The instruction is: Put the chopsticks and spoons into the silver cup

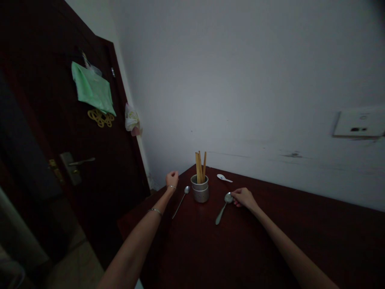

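My left hand (pixel 172 179), with a bracelet at the wrist, is curled closed by the table's left edge; nothing shows sticking out of it. Just right of it lies a thin, long-handled spoon (pixel 180 204), apart from the hand. My right hand (pixel 243 197) pinches the bowl edge of a larger metal spoon (pixel 222 208), whose handle points toward me. Between the hands stands a grey metal cup-shaped holder (pixel 201 194) with several wooden chopsticks (pixel 199 168) upright in it. Behind my right hand lies a white soup spoon (pixel 224 178).
The dark red table (pixel 192 249) meets a white wall (pixel 228 80) at the back. A dark door (pixel 36 112) with a handle and a hanging green cloth (pixel 93 88) is at the left. A wall socket (pixel 359 123) sits at the right.
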`<action>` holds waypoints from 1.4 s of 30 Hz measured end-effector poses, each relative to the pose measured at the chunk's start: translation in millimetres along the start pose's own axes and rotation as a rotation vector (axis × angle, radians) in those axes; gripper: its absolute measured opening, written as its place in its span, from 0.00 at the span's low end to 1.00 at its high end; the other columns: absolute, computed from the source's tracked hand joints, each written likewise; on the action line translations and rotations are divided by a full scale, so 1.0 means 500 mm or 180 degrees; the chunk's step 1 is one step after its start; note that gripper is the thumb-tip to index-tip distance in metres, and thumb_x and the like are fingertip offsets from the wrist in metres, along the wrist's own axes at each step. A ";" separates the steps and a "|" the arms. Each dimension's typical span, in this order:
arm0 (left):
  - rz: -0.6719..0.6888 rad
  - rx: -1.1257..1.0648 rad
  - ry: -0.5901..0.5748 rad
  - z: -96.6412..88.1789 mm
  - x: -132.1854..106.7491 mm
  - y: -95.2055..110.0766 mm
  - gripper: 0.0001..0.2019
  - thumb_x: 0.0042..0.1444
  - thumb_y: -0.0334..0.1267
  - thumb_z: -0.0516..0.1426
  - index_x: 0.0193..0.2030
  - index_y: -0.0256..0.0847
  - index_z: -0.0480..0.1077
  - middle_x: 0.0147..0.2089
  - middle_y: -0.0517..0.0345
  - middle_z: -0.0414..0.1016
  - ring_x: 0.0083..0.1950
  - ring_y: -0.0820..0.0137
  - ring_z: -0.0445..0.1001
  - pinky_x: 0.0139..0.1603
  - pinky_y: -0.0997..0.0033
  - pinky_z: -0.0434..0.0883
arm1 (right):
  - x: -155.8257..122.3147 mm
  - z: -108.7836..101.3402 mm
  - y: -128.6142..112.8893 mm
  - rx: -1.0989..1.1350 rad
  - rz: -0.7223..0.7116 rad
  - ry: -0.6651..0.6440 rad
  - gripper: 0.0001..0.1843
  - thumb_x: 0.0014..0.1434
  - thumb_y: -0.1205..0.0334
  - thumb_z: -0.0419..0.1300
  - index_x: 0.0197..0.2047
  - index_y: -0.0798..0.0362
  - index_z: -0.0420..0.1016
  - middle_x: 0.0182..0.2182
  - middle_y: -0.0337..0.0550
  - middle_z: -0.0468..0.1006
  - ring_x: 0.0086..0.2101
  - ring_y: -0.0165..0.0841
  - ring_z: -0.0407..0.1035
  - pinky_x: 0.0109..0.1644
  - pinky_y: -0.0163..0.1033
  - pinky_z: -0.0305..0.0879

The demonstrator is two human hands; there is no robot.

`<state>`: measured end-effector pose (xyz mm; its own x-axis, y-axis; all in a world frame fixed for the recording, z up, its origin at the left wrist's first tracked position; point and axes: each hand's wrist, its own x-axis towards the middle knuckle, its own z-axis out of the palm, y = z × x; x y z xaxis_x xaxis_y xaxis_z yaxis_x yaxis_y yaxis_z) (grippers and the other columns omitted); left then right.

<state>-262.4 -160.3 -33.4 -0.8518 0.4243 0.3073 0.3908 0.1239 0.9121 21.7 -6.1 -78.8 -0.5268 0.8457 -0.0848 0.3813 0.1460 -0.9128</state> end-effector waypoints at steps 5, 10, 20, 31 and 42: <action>0.0299 -0.0861 -0.0909 0.041 0.019 0.108 0.12 0.47 0.41 0.55 0.34 0.34 0.68 0.33 0.50 0.74 0.30 0.73 0.72 0.26 0.78 0.66 | -0.010 -0.002 -0.002 -0.0002 -0.0148 0.0027 0.09 0.48 0.60 0.56 0.27 0.59 0.71 0.13 0.38 0.70 0.15 0.27 0.67 0.16 0.28 0.65; -0.0120 -0.1040 -0.1608 0.075 0.006 0.148 0.20 0.43 0.37 0.61 0.43 0.32 0.66 0.39 0.44 0.74 0.36 0.69 0.73 0.33 0.75 0.68 | -0.016 -0.002 0.004 0.0127 -0.0307 0.0034 0.09 0.49 0.61 0.55 0.26 0.58 0.70 0.14 0.37 0.70 0.14 0.26 0.66 0.17 0.27 0.64; -0.0149 -0.1059 -0.1594 0.113 -0.018 0.133 0.04 0.43 0.30 0.60 0.28 0.32 0.71 0.27 0.52 0.75 0.28 0.71 0.73 0.33 0.73 0.70 | -0.029 -0.002 0.004 0.0354 -0.0432 0.0091 0.08 0.51 0.65 0.52 0.28 0.59 0.70 0.16 0.37 0.69 0.15 0.25 0.66 0.17 0.27 0.65; -0.0025 -0.1087 -0.1373 0.055 0.012 0.206 0.03 0.46 0.31 0.58 0.27 0.32 0.67 0.28 0.51 0.74 0.27 0.72 0.73 0.32 0.72 0.71 | -0.039 -0.005 -0.002 0.0587 -0.0472 0.0120 0.07 0.51 0.66 0.52 0.29 0.59 0.70 0.15 0.37 0.69 0.15 0.24 0.66 0.15 0.26 0.63; 0.0272 -0.1047 -0.1007 -0.120 0.060 0.327 0.06 0.52 0.34 0.55 0.34 0.34 0.62 0.35 0.50 0.74 0.33 0.71 0.74 0.35 0.70 0.69 | -0.037 -0.005 0.004 0.0671 -0.0540 0.0096 0.07 0.51 0.65 0.52 0.29 0.59 0.69 0.15 0.36 0.69 0.15 0.24 0.65 0.16 0.25 0.63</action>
<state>-244.9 -181.2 141.2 -0.6530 0.6798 0.3337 0.2800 -0.1927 0.9405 33.8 -20.2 -78.0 -0.5456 0.8337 0.0854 0.1212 0.1794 -0.9763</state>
